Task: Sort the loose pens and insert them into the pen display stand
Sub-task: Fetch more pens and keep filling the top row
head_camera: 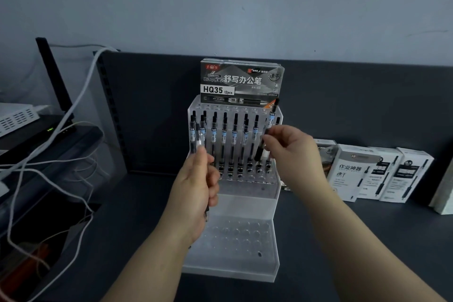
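A clear acrylic pen display stand [247, 206] stands on the dark desk in the middle of the head view. Its upper tier holds several black gel pens [234, 140] upright in a row, and the lower tier shows bare holes. My right hand [291, 152] pinches one pen [269, 125], tilted, above the right end of that row. My left hand [198, 186] grips a few pens [198, 137] whose tops stick up in front of the stand's left side. A grey HQ35 pen box [241, 82] stands behind the stand.
White and grey pen boxes [367, 174] line the back right of the desk. At the left sit a black device [56, 140], a white box and several loose white cables [49, 154]. A dark panel [157, 110] backs the desk.
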